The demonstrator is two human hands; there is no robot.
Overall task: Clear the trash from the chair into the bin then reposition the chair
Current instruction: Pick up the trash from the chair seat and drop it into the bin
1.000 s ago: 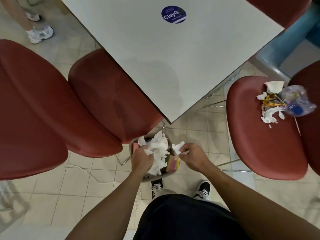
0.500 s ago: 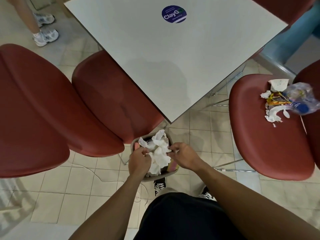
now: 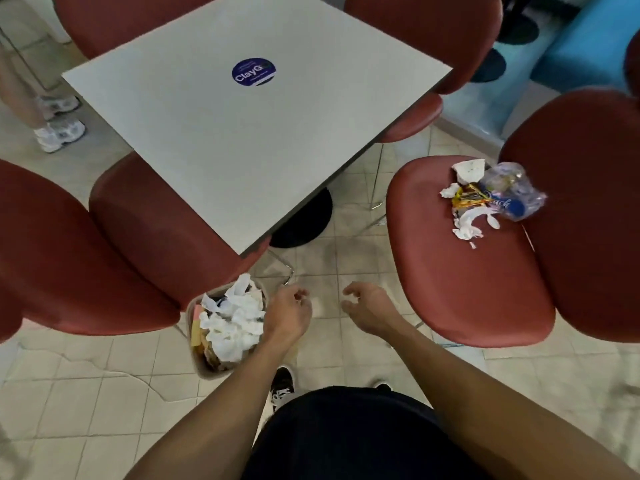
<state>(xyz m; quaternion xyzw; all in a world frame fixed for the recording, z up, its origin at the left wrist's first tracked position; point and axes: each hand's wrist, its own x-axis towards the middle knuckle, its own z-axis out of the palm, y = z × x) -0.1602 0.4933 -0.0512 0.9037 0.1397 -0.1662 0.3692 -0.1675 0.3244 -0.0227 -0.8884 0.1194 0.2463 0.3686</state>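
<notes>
A small beige bin (image 3: 196, 355) stands on the floor by the table corner, heaped with crumpled white tissue (image 3: 232, 323). My left hand (image 3: 289, 315) hovers just right of the bin, fingers loosely curled and holding nothing. My right hand (image 3: 370, 310) is beside it over the tiles, also loosely curled with nothing in it. On the right, a red chair (image 3: 464, 282) carries a heap of trash at the back of its seat: a clear plastic bag (image 3: 512, 190), a yellow wrapper (image 3: 467, 199) and torn white paper (image 3: 469, 225).
A grey square table (image 3: 249, 140) with a blue sticker (image 3: 254, 71) stands ahead on a black base (image 3: 304, 220). Red chairs surround it, one close on the left (image 3: 69, 258). Another person's legs and white trainers (image 3: 59, 131) are at the far left. Blue furniture (image 3: 581, 46) is top right.
Both hands have lifted off the tissue in the bin and moved right, apart from it. The view has tilted up and shifted toward the chair with the trash.
</notes>
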